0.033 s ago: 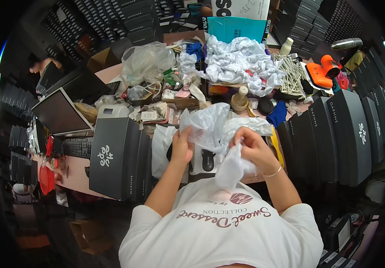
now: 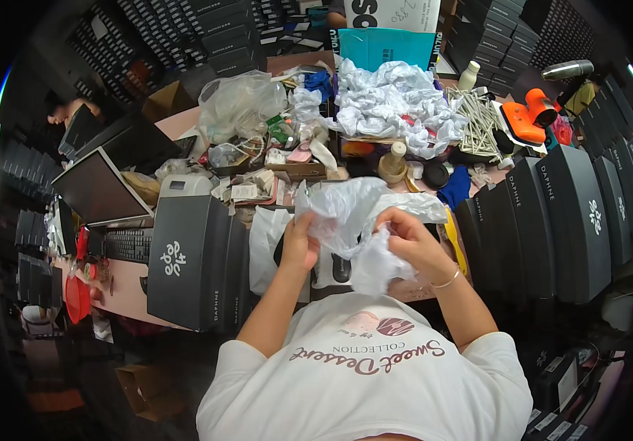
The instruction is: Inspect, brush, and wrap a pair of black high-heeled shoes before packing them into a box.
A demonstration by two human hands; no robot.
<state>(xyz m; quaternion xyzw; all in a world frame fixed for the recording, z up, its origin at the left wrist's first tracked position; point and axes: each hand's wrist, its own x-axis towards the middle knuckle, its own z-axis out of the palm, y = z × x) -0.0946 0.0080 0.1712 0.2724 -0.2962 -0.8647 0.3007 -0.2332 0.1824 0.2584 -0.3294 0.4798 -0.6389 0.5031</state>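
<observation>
Crumpled white tissue paper [image 2: 342, 209] stretches between my two hands. My left hand [image 2: 300, 246] is closed on its left edge. My right hand [image 2: 413, 242] pinches a bunched piece of white tissue paper [image 2: 379, 263] that hangs over my shirt front. Whether the two are one sheet cannot be made out. Below the paper, a dark rounded thing with a small label, perhaps a shoe insole [image 2: 341, 270], lies partly covered on something white. Beside my left forearm stands a white sheet or bag [image 2: 265, 246]. Another white crumpled wrapping [image 2: 419, 206] lies beyond my right hand.
Dark shoe boxes stand at left [image 2: 188, 264] and right [image 2: 570, 220]. Behind are a heap of tissue paper [image 2: 397, 106], a clear plastic bag [image 2: 243, 103], a beige bottle [image 2: 393, 163], a bundle of pale sticks [image 2: 478, 121] and an orange device [image 2: 530, 117]. A monitor [image 2: 103, 187] and keyboard [image 2: 127, 245] sit left.
My right hand has shifted slightly left with its bunched paper, which now hangs higher and covers more of the dark thing. My left hand has barely moved.
</observation>
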